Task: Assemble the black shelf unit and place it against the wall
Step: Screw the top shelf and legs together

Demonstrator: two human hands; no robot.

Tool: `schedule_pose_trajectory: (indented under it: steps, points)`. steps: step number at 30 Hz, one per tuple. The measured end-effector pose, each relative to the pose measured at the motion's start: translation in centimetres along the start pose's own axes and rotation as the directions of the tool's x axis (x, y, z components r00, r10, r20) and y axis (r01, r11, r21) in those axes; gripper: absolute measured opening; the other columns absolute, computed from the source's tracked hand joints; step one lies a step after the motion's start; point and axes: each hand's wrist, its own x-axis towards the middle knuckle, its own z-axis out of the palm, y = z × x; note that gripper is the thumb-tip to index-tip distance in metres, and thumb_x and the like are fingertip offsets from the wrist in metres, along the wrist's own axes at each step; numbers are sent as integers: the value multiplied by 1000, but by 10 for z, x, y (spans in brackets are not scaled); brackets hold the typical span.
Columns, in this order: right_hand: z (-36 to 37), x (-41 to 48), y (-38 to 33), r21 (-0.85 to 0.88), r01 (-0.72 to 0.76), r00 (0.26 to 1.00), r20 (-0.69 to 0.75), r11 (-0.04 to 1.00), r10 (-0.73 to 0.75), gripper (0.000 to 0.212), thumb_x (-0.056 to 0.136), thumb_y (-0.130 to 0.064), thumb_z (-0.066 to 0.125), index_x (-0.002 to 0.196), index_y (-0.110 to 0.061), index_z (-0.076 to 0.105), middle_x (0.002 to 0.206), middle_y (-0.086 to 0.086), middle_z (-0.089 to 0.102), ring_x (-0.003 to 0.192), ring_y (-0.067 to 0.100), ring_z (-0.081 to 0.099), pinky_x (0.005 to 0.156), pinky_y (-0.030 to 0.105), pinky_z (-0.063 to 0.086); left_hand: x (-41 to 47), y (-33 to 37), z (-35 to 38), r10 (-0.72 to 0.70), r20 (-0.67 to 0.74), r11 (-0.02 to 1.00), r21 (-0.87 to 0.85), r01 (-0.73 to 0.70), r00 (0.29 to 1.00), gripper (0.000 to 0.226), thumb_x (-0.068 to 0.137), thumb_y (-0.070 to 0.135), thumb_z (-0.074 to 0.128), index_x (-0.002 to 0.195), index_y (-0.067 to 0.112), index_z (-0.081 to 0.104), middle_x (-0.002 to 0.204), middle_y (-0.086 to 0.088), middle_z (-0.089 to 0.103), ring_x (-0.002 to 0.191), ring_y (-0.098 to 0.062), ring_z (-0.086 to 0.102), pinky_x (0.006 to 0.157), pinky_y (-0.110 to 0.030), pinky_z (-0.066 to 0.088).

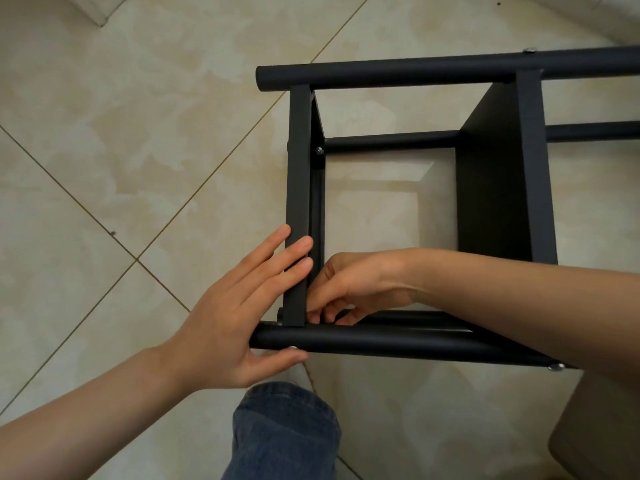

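At 6 o'clock, closest in, is a denim-clad knee (284, 431). Just beyond it, at 7 o'clock, the left hand (235, 317) lies flat with straight fingers. Its thumb rests against the near tube (398, 341) and its fingers press on the edge of the end shelf panel (298, 202). The right hand (349, 289) reaches in from 4 o'clock, its fingers curled at the corner where that panel meets the near tube. Whether they pinch anything cannot be told.

The black shelf unit (388, 142) lies on its side on the tiled floor (138, 133), spreading from the centre out to 3 o'clock. A silver bolt head (555, 367) sits on the near tube at 4 o'clock. The second shelf panel (535, 161) stands at 3 o'clock, and the far tube (415, 69) runs across 1 o'clock.
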Motion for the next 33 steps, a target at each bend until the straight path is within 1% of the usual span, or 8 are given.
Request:
schedule_pose_trajectory:
  steps: [3, 7, 17, 24, 27, 30, 31, 33]
  points:
    - [0, 1, -2, -16, 2, 1000, -17, 1000, -2, 18, 93, -22, 64, 77, -18, 73, 80, -3, 69, 71, 9, 55, 84, 31, 45, 0, 0, 0, -2, 1, 1000, -1, 2, 1000, 82, 88, 51, 67, 144, -4, 43, 158, -19, 36, 153, -37, 21, 124, -38, 23]
    - [-2, -1, -3, 41, 9, 1000, 21, 999, -10, 13, 93, -12, 64, 84, -14, 73, 81, -2, 70, 76, 10, 55, 87, 33, 45, 0, 0, 0, -12, -1, 1000, -15, 12, 1000, 81, 88, 51, 66, 143, -4, 43, 158, -18, 36, 153, -36, 21, 123, -38, 24]
    - [1, -3, -3, 19, 4, 999, 34, 1000, -5, 40, 96, -14, 61, 58, -21, 72, 64, -3, 63, 65, 10, 54, 76, 28, 43, 0, 0, -1, -10, 1, 999, -32, 10, 1000, 81, 88, 51, 68, 144, -3, 43, 159, -18, 36, 153, -37, 21, 124, -39, 24]
    - [2, -16, 1, 45, 69, 998, -18, 997, -68, 19, 97, -19, 62, 82, -18, 74, 89, 3, 69, 80, 14, 59, 86, 33, 48, -4, 2, -1, -60, 48, 994, -91, 64, 997, 83, 89, 48, 68, 152, 4, 35, 166, -10, 26, 155, -33, 16, 124, -34, 22]
    - [1, -30, 4, 4, 94, 996, -9, 996, -94, 14, 98, -25, 60, 96, -23, 74, 98, 4, 73, 88, 18, 65, 87, 33, 53, -8, 6, -3, -113, 52, 987, -106, 118, 992, 82, 92, 49, 65, 156, 11, 31, 168, -4, 19, 155, -26, 15, 123, -29, 22]
    - [0, -43, 10, -66, 84, 996, -19, 994, -86, 20, 99, -26, 58, 114, -25, 72, 108, 3, 75, 97, 18, 70, 90, 30, 56, -15, 17, 1, -213, 25, 959, -186, 214, 977, 84, 91, 45, 66, 159, 19, 26, 169, 3, 14, 153, -16, 23, 119, -23, 28]
    - [0, -47, 11, -84, 78, 996, -32, 993, -81, 22, 99, -26, 58, 116, -24, 72, 108, 2, 75, 98, 17, 71, 90, 29, 56, -19, 22, 4, -287, 13, 922, -266, 280, 958, 88, 89, 44, 69, 160, 24, 22, 169, 7, 15, 152, -12, 26, 117, -21, 31]
    - [0, -53, 14, -105, 73, 995, -64, 992, -80, 22, 98, -25, 59, 114, -25, 74, 107, 1, 75, 100, 17, 71, 90, 28, 56, -25, 30, 8, -482, 11, 768, -476, 428, 876, 102, 80, 43, 79, 159, 40, 15, 164, 21, 24, 146, -3, 35, 110, -16, 37]
